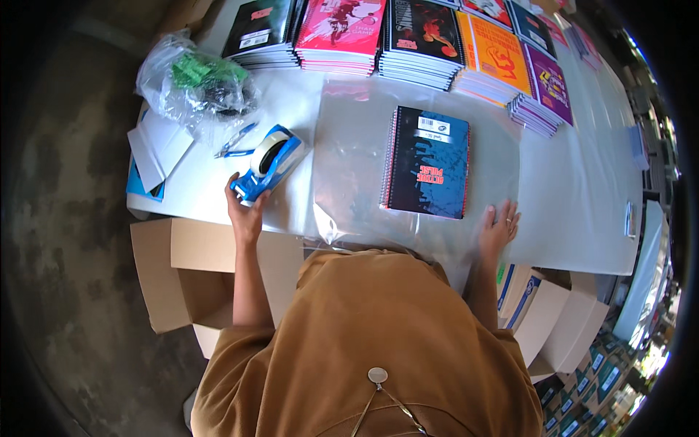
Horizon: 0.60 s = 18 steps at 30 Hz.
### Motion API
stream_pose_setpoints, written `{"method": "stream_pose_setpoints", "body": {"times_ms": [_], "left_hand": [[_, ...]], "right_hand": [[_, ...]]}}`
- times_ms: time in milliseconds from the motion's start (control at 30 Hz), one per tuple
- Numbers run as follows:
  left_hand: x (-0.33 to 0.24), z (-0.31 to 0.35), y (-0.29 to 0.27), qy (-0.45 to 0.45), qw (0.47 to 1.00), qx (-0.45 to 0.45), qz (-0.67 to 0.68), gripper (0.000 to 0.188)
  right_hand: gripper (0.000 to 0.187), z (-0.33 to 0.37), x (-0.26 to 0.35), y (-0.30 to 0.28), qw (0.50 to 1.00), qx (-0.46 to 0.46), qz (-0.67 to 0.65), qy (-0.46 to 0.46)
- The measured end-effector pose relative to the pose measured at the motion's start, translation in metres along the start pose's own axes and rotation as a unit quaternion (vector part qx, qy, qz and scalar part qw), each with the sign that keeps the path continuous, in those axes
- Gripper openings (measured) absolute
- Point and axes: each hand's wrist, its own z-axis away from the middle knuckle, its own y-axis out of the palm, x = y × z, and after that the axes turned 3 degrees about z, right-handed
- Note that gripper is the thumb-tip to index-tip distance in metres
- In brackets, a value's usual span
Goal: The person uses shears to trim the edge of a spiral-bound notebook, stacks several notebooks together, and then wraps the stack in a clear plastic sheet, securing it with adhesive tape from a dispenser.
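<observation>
My left hand (246,210) grips the near end of a blue tape dispenser (256,179), which carries a roll of clear tape, at the table's left side. Flat beside the notebook rests my right hand (499,227), fingers stretched out on the clear plastic film. A spiral-bound notebook (428,162) with a black and blue cover and red lettering lies on a sheet of clear plastic film (348,167). The film reaches the table's near edge, where it shines and wrinkles. Small blue-handled snips (237,146) lie just beyond the dispenser.
Stacks of spiral notebooks, among them a pink stack (341,36) and an orange stack (496,54), line the far side. A clear bag (195,84) with green contents sits at left above white papers (160,149). Open cardboard boxes (156,273) stand below the near edge.
</observation>
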Motion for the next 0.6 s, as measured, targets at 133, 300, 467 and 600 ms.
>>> {"method": "stream_pose_setpoints", "body": {"times_ms": [133,300,467,600], "left_hand": [[0.02,0.004,0.038,0.03,0.985,-0.165,0.04,0.063],[0.004,-0.02,0.065,0.002,0.97,-0.233,-0.064,0.07],[-0.017,-0.025,0.035,-0.064,0.986,-0.153,-0.007,0.064],[-0.047,-0.045,0.01,-0.265,0.963,-0.043,0.023,0.04]], "right_hand": [[0.057,-0.006,0.001,-0.004,1.0,0.008,-0.015,-0.007],[0.062,-0.015,-0.003,-0.013,0.998,0.048,-0.048,0.004],[0.063,-0.012,-0.015,-0.013,0.998,0.056,-0.038,-0.02],[0.061,-0.011,-0.014,-0.015,0.998,0.048,-0.023,-0.033]]}}
